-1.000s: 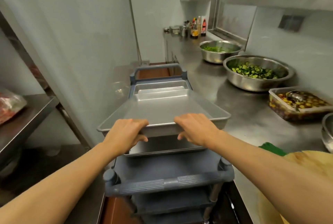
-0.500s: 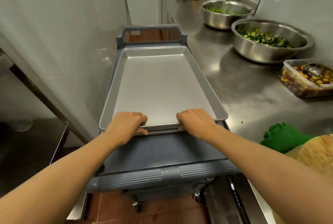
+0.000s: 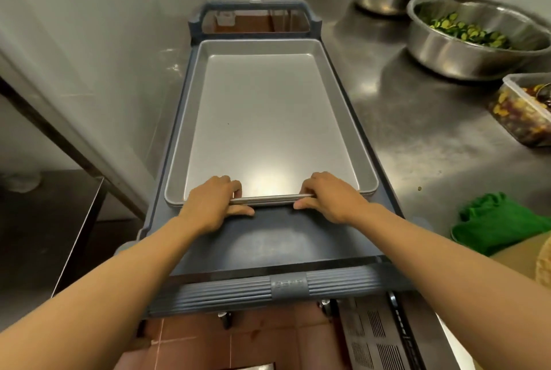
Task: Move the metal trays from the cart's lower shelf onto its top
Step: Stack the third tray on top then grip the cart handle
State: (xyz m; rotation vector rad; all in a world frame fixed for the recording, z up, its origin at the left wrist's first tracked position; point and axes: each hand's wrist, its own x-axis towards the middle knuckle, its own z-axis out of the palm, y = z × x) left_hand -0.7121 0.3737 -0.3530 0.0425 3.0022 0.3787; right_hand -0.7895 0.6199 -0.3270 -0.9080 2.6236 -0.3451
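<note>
A shallow, empty metal tray (image 3: 268, 119) lies flat on the grey plastic cart's top (image 3: 280, 238), reaching up to the far handle. A second tray's edge shows just under it at the near corners. My left hand (image 3: 213, 204) grips the tray's near rim left of centre, fingers inside and thumb under the lip. My right hand (image 3: 331, 196) holds the same rim right of centre. The cart's lower shelves are hidden beneath its top.
A steel counter (image 3: 417, 137) runs along the right with two steel bowls of greens (image 3: 477, 38), a plastic tub of food (image 3: 524, 107) and a green cloth (image 3: 495, 223). A wall panel stands close on the left. A steel shelf (image 3: 44, 220) sits low left.
A second ago I held the tray tilted above the cart. It has come down flat onto the cart's top and slid away towards the far handle, my hands still on its near rim.
</note>
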